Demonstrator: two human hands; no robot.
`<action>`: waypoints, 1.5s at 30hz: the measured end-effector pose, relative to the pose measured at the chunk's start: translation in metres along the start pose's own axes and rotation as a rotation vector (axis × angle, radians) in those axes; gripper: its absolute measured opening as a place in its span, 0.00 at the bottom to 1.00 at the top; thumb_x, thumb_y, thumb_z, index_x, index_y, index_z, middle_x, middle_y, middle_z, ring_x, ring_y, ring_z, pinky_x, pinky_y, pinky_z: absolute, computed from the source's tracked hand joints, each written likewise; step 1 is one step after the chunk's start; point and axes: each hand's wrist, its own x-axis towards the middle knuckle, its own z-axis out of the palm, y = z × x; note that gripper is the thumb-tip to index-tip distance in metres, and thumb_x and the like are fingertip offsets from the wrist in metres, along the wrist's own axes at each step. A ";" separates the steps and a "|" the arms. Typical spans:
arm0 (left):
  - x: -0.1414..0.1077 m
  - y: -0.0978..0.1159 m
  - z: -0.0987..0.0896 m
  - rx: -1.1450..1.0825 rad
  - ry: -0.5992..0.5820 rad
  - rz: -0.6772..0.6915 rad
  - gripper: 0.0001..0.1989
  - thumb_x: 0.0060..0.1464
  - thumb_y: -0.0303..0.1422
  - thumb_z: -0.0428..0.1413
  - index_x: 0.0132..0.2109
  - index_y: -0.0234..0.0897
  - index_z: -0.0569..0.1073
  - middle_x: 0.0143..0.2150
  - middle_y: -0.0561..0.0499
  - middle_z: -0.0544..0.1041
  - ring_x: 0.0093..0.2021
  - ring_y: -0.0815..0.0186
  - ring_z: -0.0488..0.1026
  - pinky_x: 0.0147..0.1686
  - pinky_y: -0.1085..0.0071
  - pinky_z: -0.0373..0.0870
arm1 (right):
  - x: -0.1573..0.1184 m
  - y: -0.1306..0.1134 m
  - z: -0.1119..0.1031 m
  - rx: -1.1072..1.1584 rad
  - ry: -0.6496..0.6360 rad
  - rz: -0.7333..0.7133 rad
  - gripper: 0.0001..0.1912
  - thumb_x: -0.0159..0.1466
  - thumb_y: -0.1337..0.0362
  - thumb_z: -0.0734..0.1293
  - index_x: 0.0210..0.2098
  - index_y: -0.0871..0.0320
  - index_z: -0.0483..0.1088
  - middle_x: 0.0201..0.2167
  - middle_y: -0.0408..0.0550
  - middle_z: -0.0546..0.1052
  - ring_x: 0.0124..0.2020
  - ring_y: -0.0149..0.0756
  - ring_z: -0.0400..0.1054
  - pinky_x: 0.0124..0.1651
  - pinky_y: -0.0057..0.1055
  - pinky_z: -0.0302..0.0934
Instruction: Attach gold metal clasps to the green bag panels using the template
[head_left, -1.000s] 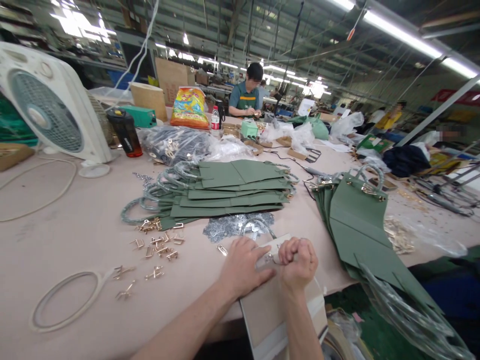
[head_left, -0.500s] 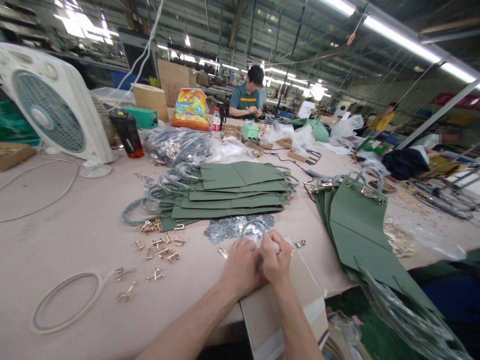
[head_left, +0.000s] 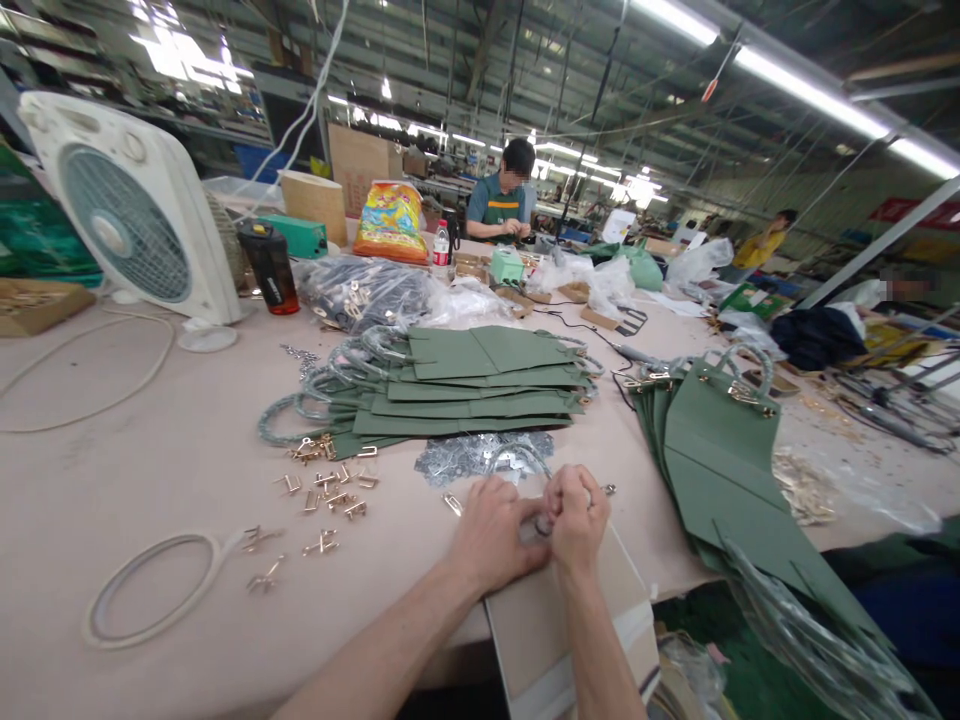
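My left hand (head_left: 489, 535) is closed, its fingers curled over the upper end of a beige panel (head_left: 529, 630) at the table edge. My right hand (head_left: 576, 515) is pinched shut close beside it. A small pale bit shows between the thumbs, too blurred to name; the fingers hide what they grip. A grey-green cord handle (head_left: 519, 452) loops out beyond my hands. Behind it lies a heap of flat silver metal plates (head_left: 465, 455). One gold buckle-like fitting (head_left: 452, 503) lies left of my left hand, and another (head_left: 609, 489) is partly hidden by my right hand.
Green bag panels with cord handles (head_left: 480, 395) are stacked ahead; more green panels (head_left: 720, 450) hang over the right edge. Several gold fittings (head_left: 337, 498) and a tape roll (head_left: 94, 620) lie left. A fan (head_left: 124, 215), tumbler (head_left: 270, 270) and plastic-wrapped parts (head_left: 364, 295) stand behind. A co-worker (head_left: 499, 200) sits opposite.
The view has shifted slightly, so the scene sits further right. My right hand has drawn a little right, away from my left, opening a small gap where the pale bit shows.
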 end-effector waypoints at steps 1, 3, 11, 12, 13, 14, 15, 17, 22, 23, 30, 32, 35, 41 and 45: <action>0.000 0.000 0.000 -0.009 0.002 0.003 0.22 0.49 0.48 0.68 0.51 0.49 0.81 0.39 0.48 0.76 0.48 0.52 0.69 0.52 0.55 0.64 | 0.003 -0.002 -0.003 0.088 0.059 0.032 0.21 0.74 0.57 0.63 0.25 0.55 0.60 0.18 0.35 0.59 0.17 0.26 0.51 0.20 0.25 0.47; 0.000 -0.001 0.001 -0.017 0.012 0.007 0.30 0.47 0.53 0.69 0.56 0.51 0.80 0.41 0.48 0.76 0.50 0.52 0.69 0.54 0.54 0.64 | 0.007 -0.008 -0.010 0.197 0.149 0.060 0.20 0.73 0.57 0.64 0.26 0.56 0.61 0.19 0.35 0.60 0.17 0.26 0.53 0.19 0.24 0.49; 0.002 -0.001 0.002 0.008 0.015 0.012 0.23 0.49 0.51 0.69 0.51 0.50 0.82 0.38 0.48 0.75 0.47 0.53 0.69 0.50 0.57 0.64 | 0.003 -0.013 -0.003 0.294 -0.007 -0.076 0.23 0.74 0.57 0.63 0.23 0.56 0.62 0.17 0.35 0.57 0.16 0.26 0.51 0.18 0.24 0.46; 0.002 0.000 0.001 0.015 0.016 0.016 0.21 0.49 0.49 0.69 0.49 0.49 0.82 0.37 0.48 0.75 0.47 0.53 0.69 0.49 0.57 0.63 | 0.002 -0.009 -0.001 0.262 -0.035 -0.072 0.23 0.74 0.58 0.63 0.22 0.56 0.62 0.17 0.36 0.57 0.16 0.26 0.51 0.18 0.24 0.46; 0.002 0.000 0.001 0.022 0.014 0.019 0.19 0.49 0.48 0.68 0.47 0.49 0.83 0.37 0.48 0.75 0.47 0.53 0.69 0.49 0.57 0.63 | 0.001 -0.005 0.000 0.228 -0.059 -0.058 0.23 0.74 0.58 0.64 0.22 0.56 0.61 0.17 0.36 0.58 0.16 0.26 0.51 0.18 0.25 0.47; 0.002 0.000 0.000 0.026 0.012 0.020 0.18 0.49 0.47 0.68 0.46 0.48 0.83 0.37 0.48 0.75 0.47 0.53 0.69 0.50 0.57 0.63 | 0.000 -0.002 0.000 0.197 -0.075 -0.039 0.23 0.73 0.58 0.64 0.22 0.56 0.61 0.17 0.36 0.58 0.16 0.26 0.52 0.19 0.25 0.47; 0.002 0.000 0.000 0.029 0.010 0.019 0.17 0.49 0.47 0.68 0.45 0.48 0.83 0.36 0.48 0.74 0.47 0.53 0.69 0.50 0.57 0.63 | 0.000 -0.001 0.000 0.172 -0.087 -0.021 0.23 0.74 0.58 0.64 0.22 0.56 0.61 0.17 0.36 0.59 0.16 0.26 0.52 0.19 0.25 0.47; 0.003 0.000 0.000 0.027 0.003 0.017 0.17 0.49 0.47 0.68 0.45 0.48 0.83 0.37 0.48 0.74 0.47 0.53 0.69 0.50 0.57 0.63 | 0.001 -0.005 0.000 0.161 -0.103 -0.007 0.24 0.74 0.58 0.63 0.22 0.56 0.60 0.17 0.36 0.59 0.16 0.26 0.51 0.19 0.25 0.47; 0.002 0.000 0.000 -0.006 0.032 0.021 0.21 0.49 0.49 0.69 0.49 0.51 0.82 0.38 0.49 0.75 0.47 0.53 0.69 0.50 0.57 0.62 | 0.003 -0.027 0.004 0.245 -0.099 -0.168 0.23 0.74 0.61 0.63 0.22 0.56 0.60 0.16 0.36 0.57 0.17 0.27 0.53 0.21 0.27 0.47; 0.002 0.000 0.000 -0.010 0.036 0.021 0.20 0.49 0.49 0.69 0.48 0.50 0.82 0.37 0.49 0.75 0.47 0.54 0.69 0.50 0.57 0.62 | 0.002 -0.026 0.004 0.235 -0.105 -0.187 0.23 0.74 0.61 0.63 0.22 0.56 0.61 0.16 0.36 0.57 0.17 0.28 0.54 0.21 0.27 0.47; 0.003 0.002 -0.002 0.014 0.009 0.014 0.19 0.50 0.48 0.68 0.47 0.49 0.82 0.36 0.49 0.74 0.47 0.53 0.69 0.49 0.57 0.62 | 0.000 -0.006 -0.004 0.101 -0.143 0.025 0.25 0.75 0.59 0.63 0.21 0.55 0.58 0.16 0.36 0.59 0.17 0.27 0.51 0.21 0.28 0.46; 0.002 0.001 -0.002 0.009 0.008 0.023 0.23 0.50 0.51 0.68 0.51 0.50 0.81 0.37 0.49 0.75 0.47 0.53 0.68 0.49 0.57 0.62 | 0.001 -0.018 -0.004 0.158 -0.131 -0.040 0.24 0.74 0.61 0.63 0.21 0.55 0.59 0.17 0.36 0.58 0.17 0.27 0.52 0.21 0.28 0.47; 0.002 -0.001 -0.001 -0.002 0.014 0.030 0.26 0.51 0.54 0.66 0.53 0.50 0.80 0.39 0.48 0.75 0.48 0.53 0.68 0.50 0.57 0.62 | 0.001 -0.032 -0.001 0.257 -0.097 -0.179 0.22 0.73 0.61 0.63 0.22 0.55 0.61 0.17 0.36 0.57 0.17 0.28 0.53 0.22 0.29 0.49; 0.002 0.000 0.000 0.039 -0.016 0.015 0.20 0.52 0.48 0.66 0.50 0.48 0.82 0.37 0.48 0.74 0.47 0.53 0.69 0.50 0.57 0.62 | -0.009 0.005 -0.004 0.168 -0.136 -0.067 0.23 0.74 0.61 0.63 0.22 0.55 0.58 0.17 0.36 0.58 0.17 0.27 0.52 0.21 0.28 0.47; 0.001 -0.002 0.003 0.009 0.006 0.012 0.30 0.49 0.52 0.68 0.57 0.49 0.79 0.41 0.47 0.76 0.50 0.51 0.69 0.55 0.54 0.63 | -0.010 0.005 -0.013 0.235 -0.036 -0.066 0.22 0.73 0.62 0.63 0.22 0.55 0.60 0.17 0.36 0.58 0.17 0.27 0.53 0.21 0.27 0.49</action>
